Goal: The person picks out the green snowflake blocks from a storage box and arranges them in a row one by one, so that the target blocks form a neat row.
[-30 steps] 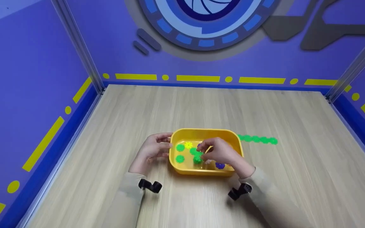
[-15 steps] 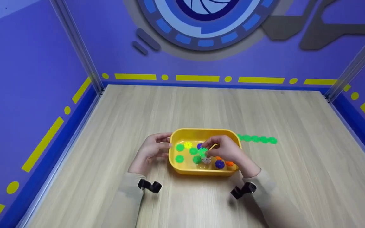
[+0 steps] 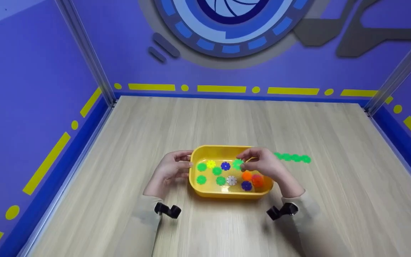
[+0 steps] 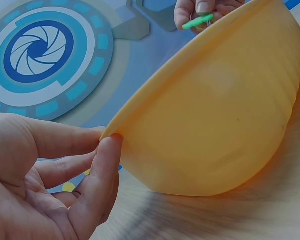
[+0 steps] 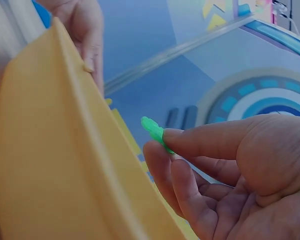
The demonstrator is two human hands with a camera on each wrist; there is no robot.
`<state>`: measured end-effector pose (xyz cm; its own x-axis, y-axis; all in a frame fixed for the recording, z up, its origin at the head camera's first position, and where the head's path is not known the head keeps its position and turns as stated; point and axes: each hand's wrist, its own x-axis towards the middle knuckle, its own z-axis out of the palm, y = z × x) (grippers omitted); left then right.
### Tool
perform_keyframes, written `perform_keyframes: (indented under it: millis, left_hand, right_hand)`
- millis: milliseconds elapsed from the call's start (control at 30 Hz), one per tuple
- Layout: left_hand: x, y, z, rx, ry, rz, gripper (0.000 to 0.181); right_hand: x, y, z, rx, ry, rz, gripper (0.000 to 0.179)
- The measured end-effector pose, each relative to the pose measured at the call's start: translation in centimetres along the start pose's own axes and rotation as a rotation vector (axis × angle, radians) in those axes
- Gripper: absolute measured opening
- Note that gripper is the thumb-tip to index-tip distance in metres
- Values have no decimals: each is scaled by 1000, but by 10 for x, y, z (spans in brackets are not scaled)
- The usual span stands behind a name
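My left hand (image 3: pixel 171 167) pinches the left rim of a yellow plastic bin (image 3: pixel 223 196), thumb and fingertips on its edge in the left wrist view. Over the bin's right part, my right hand (image 3: pixel 264 165) holds a green snowflake disc (image 5: pixel 156 132) between thumb and fingers, raised above the rim. Inside the bin lie several loose snowflake discs: green ones (image 3: pixel 217 171), a yellow one (image 3: pixel 211 164), blue ones (image 3: pixel 225 166), a white one (image 3: pixel 231 180) and orange ones (image 3: pixel 247 176). A pinkish-red disc (image 3: pixel 257 180) overlaps the orange at right.
A straight row of joined green discs (image 3: pixel 293 157) lies on the wooden table (image 3: pixel 227 121) to the right of the bin, its near end behind my right hand. Blue-purple panels (image 3: pixel 41 89) with yellow dashes enclose the table at the back and sides.
My right hand has lifted the green disc from among the others and moved right with it, uncovering blue, white and orange discs. The left hand stays on the rim.
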<state>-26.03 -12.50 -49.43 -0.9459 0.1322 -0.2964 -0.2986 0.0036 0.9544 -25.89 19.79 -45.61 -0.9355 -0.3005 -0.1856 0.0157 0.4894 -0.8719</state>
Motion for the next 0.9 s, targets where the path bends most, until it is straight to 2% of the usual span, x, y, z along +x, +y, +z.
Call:
perform_keyframes:
  millis: [200,500,667,900]
  left_hand:
    - [0,-1,0,9,12,-1,52]
    - [0,0,1,1,10,1,52]
    - [0,-1,0,5,11,-10,52]
    - [-1,-1,0,-2,-21,8,53]
  right_hand:
    - [-5,1,-21,57,17,16,31]
    - [-9,9,-51,81,102,-45,38]
    - [-10,18,-66,83,147,-31,42]
    - [-12,32,-87,84,218,-15,45]
